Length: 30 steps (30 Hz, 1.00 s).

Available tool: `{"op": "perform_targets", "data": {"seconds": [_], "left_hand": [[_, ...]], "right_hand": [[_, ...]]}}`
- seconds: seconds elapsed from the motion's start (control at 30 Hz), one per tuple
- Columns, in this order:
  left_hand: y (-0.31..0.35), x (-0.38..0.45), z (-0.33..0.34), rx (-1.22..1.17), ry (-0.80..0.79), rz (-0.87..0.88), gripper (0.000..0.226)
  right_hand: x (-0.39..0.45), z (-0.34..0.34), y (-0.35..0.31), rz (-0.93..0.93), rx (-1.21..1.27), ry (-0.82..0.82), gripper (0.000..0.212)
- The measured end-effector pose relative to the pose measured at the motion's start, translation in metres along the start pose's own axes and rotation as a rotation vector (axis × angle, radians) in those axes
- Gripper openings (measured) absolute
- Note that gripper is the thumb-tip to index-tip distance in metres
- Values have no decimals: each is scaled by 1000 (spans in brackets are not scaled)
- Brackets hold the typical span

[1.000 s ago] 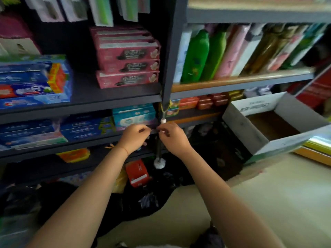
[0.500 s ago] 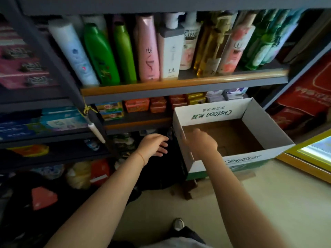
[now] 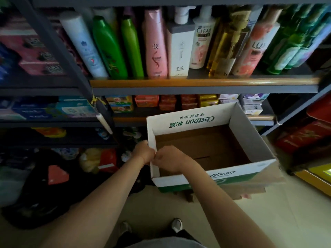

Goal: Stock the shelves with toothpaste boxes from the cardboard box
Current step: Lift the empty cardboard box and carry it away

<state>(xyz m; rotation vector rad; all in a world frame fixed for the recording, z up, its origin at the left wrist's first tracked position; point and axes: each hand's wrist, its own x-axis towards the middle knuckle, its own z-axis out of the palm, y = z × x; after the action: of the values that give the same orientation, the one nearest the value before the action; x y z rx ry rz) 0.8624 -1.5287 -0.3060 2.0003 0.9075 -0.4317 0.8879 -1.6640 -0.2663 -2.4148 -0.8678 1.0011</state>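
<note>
A white and green cardboard box point(image 3: 190, 119) stands open on the floor before the shelves; only its bare brown bottom shows inside. My left hand point(image 3: 144, 152) grips the box's left wall from outside, fingers curled at the rim. My right hand point(image 3: 170, 159) is curled just inside the same wall, touching the left hand; I cannot see whether it pinches the rim. Blue and teal toothpaste boxes point(image 3: 53, 108) lie stacked on the dark shelf to the left. Pink boxes point(image 3: 35, 56) sit on the shelf above them.
Shampoo bottles point(image 3: 155, 43) fill the shelf above the box, with soap packs point(image 3: 146, 101) on the shelf behind it. A slanted shelf post point(image 3: 59, 51) divides the two bays. Black bags point(image 3: 35, 185) crowd the lower left. Red cartons point(image 3: 304, 136) stand at the right. My shoes point(image 3: 176, 224) are on the tiled floor.
The view has swung right from the toothpaste shelf to the cardboard box. Both hands left the shelf post, reached to the box and closed at its left wall.
</note>
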Motion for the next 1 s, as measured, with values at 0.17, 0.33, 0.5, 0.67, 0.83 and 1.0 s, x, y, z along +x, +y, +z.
{"op": "perform_targets", "data": {"seconds": [0.17, 0.33, 0.5, 0.67, 0.83, 1.0], "left_hand": [[-45, -12, -64, 95, 107, 67, 33], [-108, -31, -153, 157, 295, 92, 44], [-193, -51, -238, 203, 433, 67, 42], [-326, -70, -335, 78, 602, -7, 39], [-465, -99, -442, -17, 910, -138, 73], [-562, -121, -521, -741, 970, -327, 77]], "right_hand": [[15, -28, -5, 70, -156, 698, 37], [52, -30, -46, 184, -417, 497, 65], [95, 38, -142, 149, -273, 167, 33], [140, 128, -287, 3, -333, 249, 29], [182, 203, -447, -127, -336, 336, 31], [223, 261, -580, -139, -161, 363, 32]]}}
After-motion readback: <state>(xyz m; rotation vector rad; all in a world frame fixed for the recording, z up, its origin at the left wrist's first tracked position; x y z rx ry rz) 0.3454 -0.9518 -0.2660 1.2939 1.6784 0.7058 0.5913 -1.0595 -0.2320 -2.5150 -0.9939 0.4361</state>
